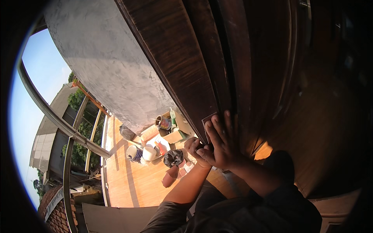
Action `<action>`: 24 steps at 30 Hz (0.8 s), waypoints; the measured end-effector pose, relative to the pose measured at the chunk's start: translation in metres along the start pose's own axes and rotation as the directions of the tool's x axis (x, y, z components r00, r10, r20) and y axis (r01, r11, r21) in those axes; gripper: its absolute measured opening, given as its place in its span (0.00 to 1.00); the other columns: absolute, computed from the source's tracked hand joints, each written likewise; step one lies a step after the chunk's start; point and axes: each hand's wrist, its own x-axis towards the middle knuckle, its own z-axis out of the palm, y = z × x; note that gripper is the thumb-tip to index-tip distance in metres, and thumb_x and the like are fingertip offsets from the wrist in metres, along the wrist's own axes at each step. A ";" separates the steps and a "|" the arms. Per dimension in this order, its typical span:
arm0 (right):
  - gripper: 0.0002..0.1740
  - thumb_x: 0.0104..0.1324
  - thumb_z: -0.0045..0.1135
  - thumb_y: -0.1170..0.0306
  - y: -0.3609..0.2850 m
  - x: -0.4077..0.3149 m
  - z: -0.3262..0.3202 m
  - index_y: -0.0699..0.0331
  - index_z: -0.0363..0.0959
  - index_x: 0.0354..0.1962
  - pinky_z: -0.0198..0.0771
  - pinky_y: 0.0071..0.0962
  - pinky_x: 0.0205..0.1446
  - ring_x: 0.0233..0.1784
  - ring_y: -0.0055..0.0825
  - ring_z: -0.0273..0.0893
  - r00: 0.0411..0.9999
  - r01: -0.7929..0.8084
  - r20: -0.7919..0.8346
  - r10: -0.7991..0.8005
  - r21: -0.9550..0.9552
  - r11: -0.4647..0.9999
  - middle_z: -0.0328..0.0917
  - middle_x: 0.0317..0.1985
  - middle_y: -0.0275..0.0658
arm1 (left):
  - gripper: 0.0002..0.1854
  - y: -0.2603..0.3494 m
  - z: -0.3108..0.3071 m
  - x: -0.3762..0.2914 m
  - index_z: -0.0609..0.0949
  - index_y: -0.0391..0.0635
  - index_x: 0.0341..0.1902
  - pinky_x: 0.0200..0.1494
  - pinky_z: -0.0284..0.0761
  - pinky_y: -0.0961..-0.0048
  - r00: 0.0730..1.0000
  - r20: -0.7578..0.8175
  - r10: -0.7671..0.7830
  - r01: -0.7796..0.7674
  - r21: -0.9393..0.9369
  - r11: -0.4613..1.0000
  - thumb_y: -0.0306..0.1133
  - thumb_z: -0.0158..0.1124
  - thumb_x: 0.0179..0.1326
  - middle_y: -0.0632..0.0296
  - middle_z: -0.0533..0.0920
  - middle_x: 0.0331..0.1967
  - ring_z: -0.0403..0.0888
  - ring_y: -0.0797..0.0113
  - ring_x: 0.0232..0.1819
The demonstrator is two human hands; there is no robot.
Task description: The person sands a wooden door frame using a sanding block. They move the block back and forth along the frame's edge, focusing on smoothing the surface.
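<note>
A dark brown wooden door frame (180, 58) runs from the top of the view down to my hands. My right hand (223, 142) lies with its fingers spread over a small brown sheet, apparently sandpaper (207, 118), pressed against the wood near its lower end. Beside it, my left hand (198, 151) has its fingers curled at the frame's outer edge, close to the right thumb. Whether the left fingers grip the edge or the sheet is hidden.
On the tiled floor (145, 186) stand an open cardboard box (176, 137) with a paint can (163, 122), a bucket (132, 153), a black plastic bag (173, 158) and a reddish roll (170, 176). A grey plastered wall (116, 72) and metal railing (87, 142) lie left.
</note>
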 end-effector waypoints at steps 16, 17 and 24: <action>0.50 0.63 0.61 0.40 0.008 0.003 0.004 0.60 0.58 0.74 0.44 0.69 0.77 0.81 0.63 0.44 1.000 0.018 -0.016 -0.019 -0.059 0.998 0.51 0.79 0.49 | 0.20 -0.005 0.002 -0.006 0.67 0.44 0.58 0.56 0.67 0.57 0.998 -0.003 -0.057 0.056 -0.141 0.988 0.41 0.59 0.71 0.52 0.71 0.50 0.71 0.54 0.53; 0.49 0.63 0.61 0.41 0.012 0.020 0.005 0.58 0.58 0.74 0.44 0.68 0.77 0.82 0.62 0.44 0.998 0.044 -0.040 -0.048 -0.087 0.995 0.51 0.79 0.48 | 0.20 -0.005 0.001 -0.006 0.67 0.43 0.59 0.57 0.67 0.58 0.985 0.062 -0.160 0.168 -0.148 0.975 0.39 0.59 0.71 0.52 0.71 0.50 0.71 0.54 0.53; 0.48 0.71 0.49 0.41 0.024 0.024 0.010 0.66 0.51 0.76 0.30 0.69 0.79 0.82 0.68 0.37 0.997 0.078 -0.029 -0.076 0.052 0.996 0.44 0.80 0.56 | 0.21 0.011 -0.004 0.013 0.68 0.40 0.59 0.56 0.68 0.55 0.993 -0.071 0.095 -0.091 0.050 0.995 0.40 0.59 0.71 0.51 0.73 0.51 0.72 0.54 0.52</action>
